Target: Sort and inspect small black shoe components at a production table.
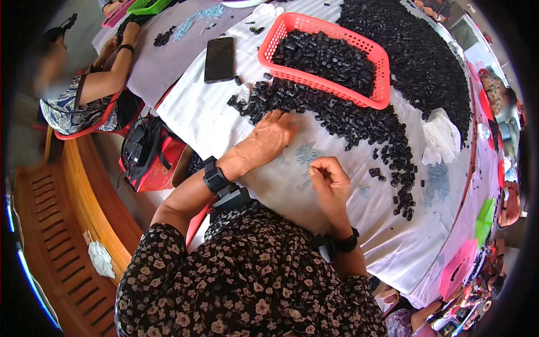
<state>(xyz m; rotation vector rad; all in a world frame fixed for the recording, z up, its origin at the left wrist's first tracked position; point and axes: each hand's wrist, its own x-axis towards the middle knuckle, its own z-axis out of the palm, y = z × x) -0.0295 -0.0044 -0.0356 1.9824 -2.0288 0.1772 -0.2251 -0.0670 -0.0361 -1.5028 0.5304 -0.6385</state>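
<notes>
My left hand (272, 135) reaches to the near edge of a loose heap of small black plastic parts (331, 115). Its fingers are curled down among the parts, and what they grip is hidden. Nearer to me and to the right, my right hand (331, 182) is raised over the cloth with thumb and curled fingers pinched together; anything in the pinch is too small to make out. Between the hands lies a scatter of thin, pale blue-grey pins (306, 154). Beyond the heap stands a red perforated basket (271, 51), filled with more black parts (323, 59).
A dark phone (219, 60) lies left of the basket. A larger mass of black parts (415, 67) covers the far right, beside a crumpled white plastic bag (441, 135). More pins (437, 182) lie at right. Another person (84, 92) works at the left.
</notes>
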